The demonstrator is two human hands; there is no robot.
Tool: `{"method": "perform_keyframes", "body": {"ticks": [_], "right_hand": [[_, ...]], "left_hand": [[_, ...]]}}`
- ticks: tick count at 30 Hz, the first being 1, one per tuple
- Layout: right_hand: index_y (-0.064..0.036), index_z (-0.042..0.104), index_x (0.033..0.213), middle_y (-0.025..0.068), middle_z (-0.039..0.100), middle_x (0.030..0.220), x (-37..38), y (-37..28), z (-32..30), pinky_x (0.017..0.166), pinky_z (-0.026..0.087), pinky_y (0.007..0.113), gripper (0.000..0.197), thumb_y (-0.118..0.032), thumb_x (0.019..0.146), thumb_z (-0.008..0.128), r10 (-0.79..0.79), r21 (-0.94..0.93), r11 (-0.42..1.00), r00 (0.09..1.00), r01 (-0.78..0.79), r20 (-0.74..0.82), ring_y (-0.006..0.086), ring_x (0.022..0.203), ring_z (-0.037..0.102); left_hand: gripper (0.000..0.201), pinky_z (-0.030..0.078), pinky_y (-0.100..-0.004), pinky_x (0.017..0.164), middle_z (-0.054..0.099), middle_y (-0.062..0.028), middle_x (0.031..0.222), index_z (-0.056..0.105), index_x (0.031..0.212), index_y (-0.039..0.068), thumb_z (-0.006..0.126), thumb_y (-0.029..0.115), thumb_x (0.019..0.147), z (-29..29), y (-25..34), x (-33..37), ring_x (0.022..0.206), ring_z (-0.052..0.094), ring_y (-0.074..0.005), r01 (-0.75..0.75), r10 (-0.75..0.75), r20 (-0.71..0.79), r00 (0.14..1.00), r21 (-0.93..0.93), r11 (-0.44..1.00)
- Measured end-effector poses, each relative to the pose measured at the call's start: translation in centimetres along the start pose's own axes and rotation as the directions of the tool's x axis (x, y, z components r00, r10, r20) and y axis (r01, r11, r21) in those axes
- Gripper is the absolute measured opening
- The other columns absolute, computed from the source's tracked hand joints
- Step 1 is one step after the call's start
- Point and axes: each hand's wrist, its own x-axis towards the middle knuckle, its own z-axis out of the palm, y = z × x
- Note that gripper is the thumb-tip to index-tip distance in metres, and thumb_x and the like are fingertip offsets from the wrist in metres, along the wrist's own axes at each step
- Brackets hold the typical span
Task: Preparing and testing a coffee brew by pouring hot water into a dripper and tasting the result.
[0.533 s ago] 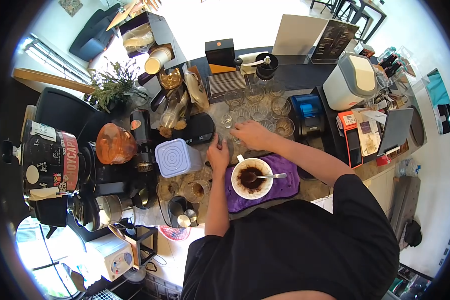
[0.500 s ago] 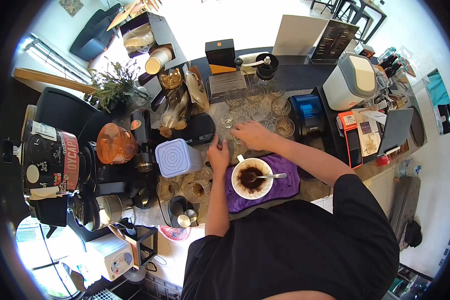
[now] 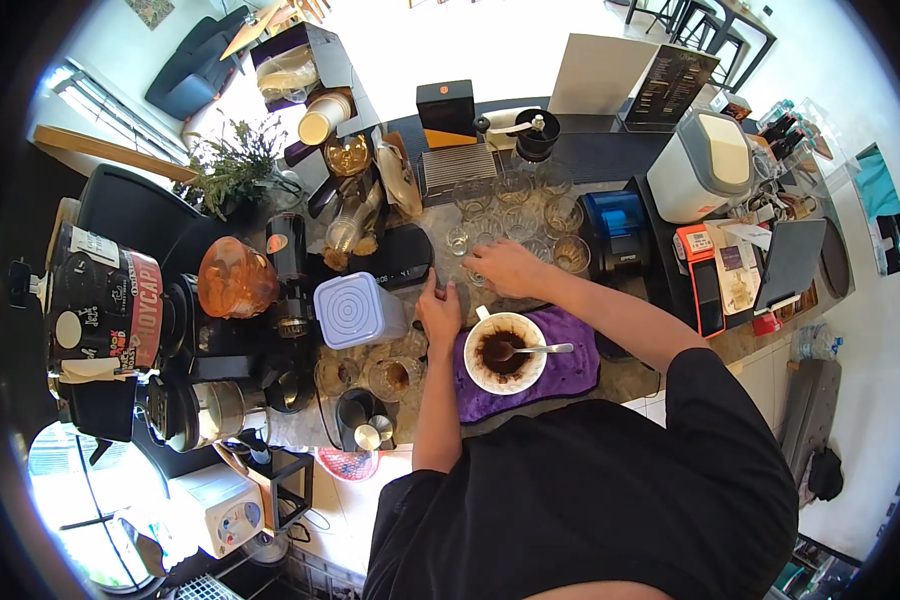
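Observation:
My left hand (image 3: pixel 438 312) rests at the right end of a black digital scale (image 3: pixel 395 255), with forefinger and thumb stretched out and apart and a fingertip by the scale's edge. My right hand (image 3: pixel 507 268) is lowered to the counter beside a group of clear glasses (image 3: pixel 518 220). Its fingers are bent together, and what they may hold is hidden. A small shot glass (image 3: pixel 457 240) stands just beyond the fingertips. Close in front of me, a white cup (image 3: pixel 480 375) with dark brown grounds and a metal spoon (image 3: pixel 545 350) sits on a purple cloth (image 3: pixel 580 350).
Left of my left hand stand a pale-blue lidded container (image 3: pixel 355 310) and two used glasses (image 3: pixel 397 378). A hand coffee grinder (image 3: pixel 537 135) is behind the glasses. On the right are a black-and-blue machine (image 3: pixel 613 225), a white bin (image 3: pixel 700 165) and an orange-and-black card terminal (image 3: pixel 702 280).
The whole view has shifted slightly. Both hands stay nearly where they were, with the right fingers still low by the glasses. The cup and spoon look unmoved.

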Motion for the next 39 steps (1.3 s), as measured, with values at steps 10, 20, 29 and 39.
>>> {"method": "perform_keyframes", "body": {"ticks": [10, 20, 29, 39], "right_hand": [[-0.006, 0.057, 0.118, 0.0152, 0.063, 0.11, -0.1, -0.2, 0.0, 0.088, 0.049, 0.045, 0.042, -0.012, 0.079, 0.072, -0.002, -0.013, 1.0, 1.0, 0.002, 0.001, 0.0328, 0.103, 0.065], [-0.0057, 0.057, 0.116, 0.0151, 0.062, 0.111, -0.2, -0.2, -0.1, 0.087, 0.049, 0.045, 0.042, -0.014, 0.079, 0.072, -0.008, -0.019, 1.0, 1.0, 0.008, -0.017, 0.033, 0.101, 0.066], [-0.0054, 0.057, 0.114, 0.0155, 0.063, 0.108, -0.3, 0.1, 0.2, 0.087, 0.05, 0.045, 0.042, -0.014, 0.077, 0.074, -0.029, -0.029, 0.999, 0.999, 0.028, -0.041, 0.0341, 0.095, 0.067], [-0.0081, 0.054, 0.124, 0.0141, 0.06, 0.113, -0.2, 0.0, 0.0, 0.092, 0.047, 0.045, 0.049, -0.02, 0.081, 0.074, 0.007, -0.04, 0.999, 0.998, -0.005, 0.06, 0.0341, 0.103, 0.063]], "left_hand": [[0.046, 0.049, -0.0399, 0.063, 0.06, -0.0139, 0.059, 0.064, 0.128, 0.0, 0.068, 0.019, 0.085, -0.1, -1.0, 0.4, 0.055, 0.059, -0.0242, 0.018, -0.018, 0.007, 1.0, 0.0, 1.0], [0.043, 0.049, -0.039, 0.062, 0.059, -0.0127, 0.058, 0.067, 0.125, 0.002, 0.069, 0.018, 0.085, -0.1, -1.4, 0.7, 0.054, 0.057, -0.0219, 0.024, -0.024, 0.026, 0.999, -0.031, 0.999], [0.051, 0.048, -0.0391, 0.062, 0.056, -0.0107, 0.057, 0.061, 0.133, 0.004, 0.07, 0.017, 0.085, -0.4, -0.6, 0.7, 0.053, 0.054, -0.0207, -0.003, 0.002, 0.044, 0.999, 0.022, 1.0], [0.052, 0.045, -0.0319, 0.048, 0.059, -0.0053, 0.055, 0.058, 0.136, 0.001, 0.068, 0.016, 0.087, 0.8, -3.6, 1.3, 0.046, 0.053, -0.0107, -0.05, 0.051, 0.038, 0.998, -0.036, 0.998]]}}
